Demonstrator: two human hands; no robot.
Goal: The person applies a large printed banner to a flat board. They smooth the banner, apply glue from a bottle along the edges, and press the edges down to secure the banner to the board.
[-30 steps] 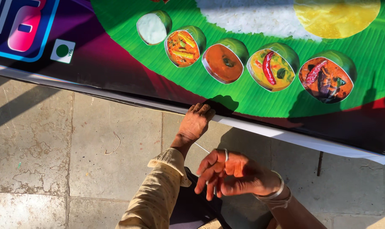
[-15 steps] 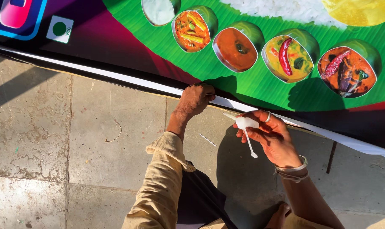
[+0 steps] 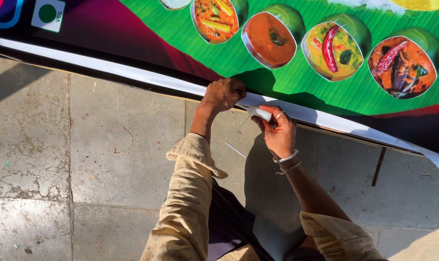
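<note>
Beige sleeves fill the bottom centre of the frame, both forearms reaching up toward mid-frame. Right hand (image 3: 277, 133), just right of centre, is curled shut round a small white tube (image 3: 259, 113), nozzle end pointing left toward the banner's white edge (image 3: 132, 72); a ring and two thin bangles show on that hand & wrist. Left hand (image 3: 223, 94), just above and left of it, is fisted on the edge itself, knuckles up, fingers tucked under, pinching or pressing the strip – can't tell which. Tube sits touching or v. near the edge, right beside the left fist. To do this bit well, my read: keep the left fist pinning the strip flat and taut, bring the nozzle right to the seam, squeeze lightly so the bead stays thin and doesn't smear onto the print, work along in short runs w/ the hands close together. Further up, the banner (image 3: 287, 72) runs across the whole top: green leaf print w/ round bowls of curry, dark purple at upper left. Stone floor (image 3: 84, 159) w/ cracks lies lower left; a thin white sliver (image 3: 235, 150) lies on it between the arms. Hard to make out: what the tube holds, its tip (shadowed), and what backs the banner – a dark rod (image 3: 378, 166) at mid right pokes from under it. Banner is cut off top, left & right.
</note>
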